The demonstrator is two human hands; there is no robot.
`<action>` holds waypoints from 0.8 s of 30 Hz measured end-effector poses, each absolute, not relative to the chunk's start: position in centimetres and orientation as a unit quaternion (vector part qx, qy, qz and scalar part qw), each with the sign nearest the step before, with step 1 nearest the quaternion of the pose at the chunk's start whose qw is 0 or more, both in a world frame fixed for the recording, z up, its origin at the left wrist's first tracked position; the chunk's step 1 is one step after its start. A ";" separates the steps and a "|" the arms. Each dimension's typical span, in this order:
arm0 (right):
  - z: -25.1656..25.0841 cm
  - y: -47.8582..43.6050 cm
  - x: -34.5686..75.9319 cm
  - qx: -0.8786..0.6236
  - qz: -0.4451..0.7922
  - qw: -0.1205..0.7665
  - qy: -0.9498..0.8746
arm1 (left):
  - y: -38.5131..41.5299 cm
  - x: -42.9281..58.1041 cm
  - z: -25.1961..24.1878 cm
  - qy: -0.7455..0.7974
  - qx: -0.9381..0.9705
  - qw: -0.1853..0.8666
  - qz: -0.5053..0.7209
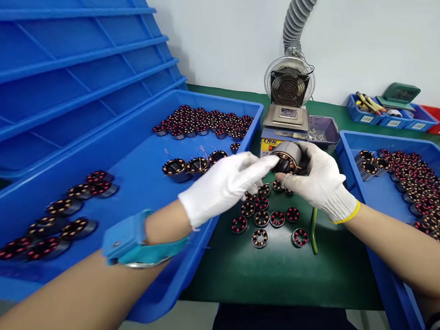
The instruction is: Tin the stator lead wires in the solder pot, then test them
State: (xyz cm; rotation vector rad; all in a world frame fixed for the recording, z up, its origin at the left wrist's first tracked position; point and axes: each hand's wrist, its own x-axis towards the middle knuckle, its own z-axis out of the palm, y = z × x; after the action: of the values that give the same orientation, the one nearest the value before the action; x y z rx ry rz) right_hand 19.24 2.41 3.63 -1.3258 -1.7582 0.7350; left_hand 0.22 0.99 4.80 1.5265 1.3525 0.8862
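In front of me, my right hand (320,175), in a white knit glove with a yellow cuff, is closed around a large motor stator (288,155). The stator is tilted so that its end with copper windings faces down and toward me. My left hand (232,180), in a white glove, has its fingers stretched out, the fingertips at the stator's left rim. Whether they pinch a thin wire there cannot be made out. Below the hands, several small ring stators (262,218) with red or copper windings lie on the green table (284,278).
A large blue tray (141,157) with many stators is at left, another blue tray (352,189) at right. Behind stand a fume-extractor fan (288,89), a purple bin (322,125) and small parts bins (391,120). A green curved handle (314,233) lies near my right wrist.
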 end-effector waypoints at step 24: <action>7.2 14.1 22.1 -0.611 -0.070 0.291 -0.733 | 0.9 3.2 1.1 0.513 0.624 0.496 0.319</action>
State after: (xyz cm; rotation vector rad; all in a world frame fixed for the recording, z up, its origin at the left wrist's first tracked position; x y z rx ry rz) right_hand 22.05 14.07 7.19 -1.6300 -1.9538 -0.1862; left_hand 3.20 0.94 1.09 1.5107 1.2434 0.7732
